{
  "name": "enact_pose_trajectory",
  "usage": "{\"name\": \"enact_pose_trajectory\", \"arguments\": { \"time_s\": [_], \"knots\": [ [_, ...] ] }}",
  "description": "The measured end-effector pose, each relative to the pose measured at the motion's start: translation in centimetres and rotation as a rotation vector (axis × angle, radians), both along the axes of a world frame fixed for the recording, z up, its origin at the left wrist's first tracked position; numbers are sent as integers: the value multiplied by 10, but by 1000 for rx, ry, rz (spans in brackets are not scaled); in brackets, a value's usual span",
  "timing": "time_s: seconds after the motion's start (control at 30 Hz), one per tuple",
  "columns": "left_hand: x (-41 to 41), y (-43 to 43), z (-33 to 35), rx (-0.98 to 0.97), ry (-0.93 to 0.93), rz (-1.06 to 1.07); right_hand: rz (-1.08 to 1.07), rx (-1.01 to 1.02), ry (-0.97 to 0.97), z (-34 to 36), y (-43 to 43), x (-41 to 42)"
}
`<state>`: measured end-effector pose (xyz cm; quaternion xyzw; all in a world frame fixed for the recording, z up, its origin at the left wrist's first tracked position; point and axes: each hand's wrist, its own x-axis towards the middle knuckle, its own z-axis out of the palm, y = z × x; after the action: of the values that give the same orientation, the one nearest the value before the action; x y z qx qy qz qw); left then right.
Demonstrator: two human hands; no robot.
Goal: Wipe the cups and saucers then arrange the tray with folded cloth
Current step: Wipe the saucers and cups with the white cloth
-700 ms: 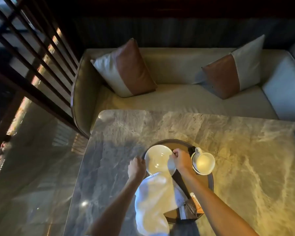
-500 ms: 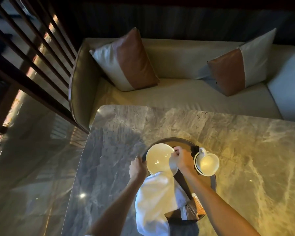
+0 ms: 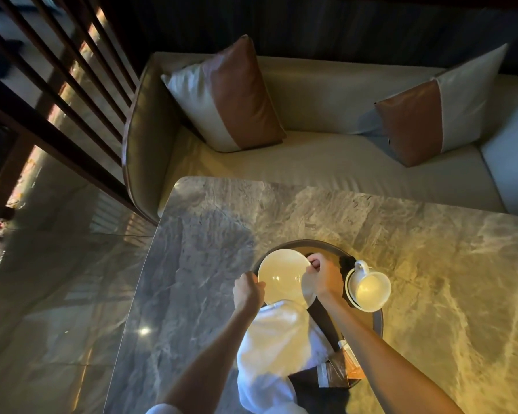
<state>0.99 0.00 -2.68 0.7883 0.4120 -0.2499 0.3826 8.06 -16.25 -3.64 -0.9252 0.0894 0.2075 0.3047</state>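
A white saucer [image 3: 281, 274] is held over the round dark tray [image 3: 378, 319] on the marble table. My left hand [image 3: 247, 291] grips the saucer's left rim. My right hand [image 3: 323, 277] pinches its right rim. A white cloth [image 3: 275, 351] hangs from below the saucer and drapes toward me over the tray's near left part. A white cup [image 3: 371, 286] stands on its own saucer at the tray's right edge, handle pointing away from me.
The marble table [image 3: 431, 264] stretches right and left of the tray. Small packets [image 3: 340, 369] sit in a dark holder at the tray's near edge. A beige sofa [image 3: 326, 162] with two brown-and-white cushions lies beyond the table. Wooden slats [image 3: 57, 85] stand at left.
The saucer has tilted slightly and my right hand has shifted up along its right rim. The camera view has moved a little; the cup stays in place.
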Motion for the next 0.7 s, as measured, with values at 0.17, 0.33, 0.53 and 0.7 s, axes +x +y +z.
{"name": "enact_pose_trajectory", "arguments": {
  "time_s": [0.17,0.33,0.53,0.7],
  "knots": [
    [0,-1,3,6,-13,48,-38,41,16,0,0,-1],
    [-3,-6,6,45,-26,86,-27,53,43,-3,-1,2],
    [1,-3,15,145,-122,33,151,-41,8,-7,2,-1],
    [7,5,29,118,-246,12,172,-19,-76,5,3,-5]
  ]
}}
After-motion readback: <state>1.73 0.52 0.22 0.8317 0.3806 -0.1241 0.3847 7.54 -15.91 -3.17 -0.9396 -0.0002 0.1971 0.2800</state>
